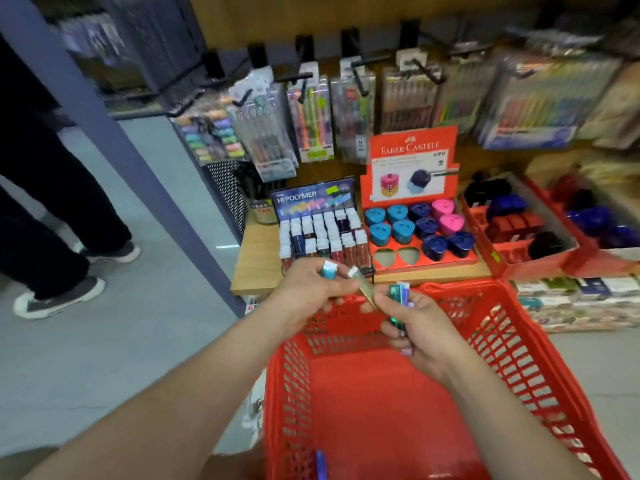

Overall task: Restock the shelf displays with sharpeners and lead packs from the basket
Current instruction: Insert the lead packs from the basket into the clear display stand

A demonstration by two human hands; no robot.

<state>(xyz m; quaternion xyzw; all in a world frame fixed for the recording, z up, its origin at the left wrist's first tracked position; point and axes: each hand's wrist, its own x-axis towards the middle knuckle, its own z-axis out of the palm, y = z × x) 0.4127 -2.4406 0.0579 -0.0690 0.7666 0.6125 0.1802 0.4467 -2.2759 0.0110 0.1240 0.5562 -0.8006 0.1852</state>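
Sneakers and dark trousers of another person [59,258] stand at our far left, beyond the blue-grey pillar [138,168], so that side gives little room to step. The wooden shelf [256,268] begins just right of the pillar, and near its left front corner sits the Hi-Polymer lead display [322,237], its rows nearly full.

Our left hand [311,285] hovers at the shelf's front edge, curled round a teal lead pack [328,270] and pinching the upper end of a yellow-green lead pack [365,289]. The lower end appears to meet our right hand [419,327], which grips a bundle of green and lilac lead packs [398,294] over the far rim of the red basket [519,334].

We judge that packs are being fed one at a time: we should release with the right only once the left has the pack, then drop it upright into a gap, cap up like its neighbours.

Rightward, the Faber-Castell sharpener display [415,230] shows two empty slots [382,257] at its front left. Hanging pen packs [311,119] overhang the back, so we should approach low from the front.
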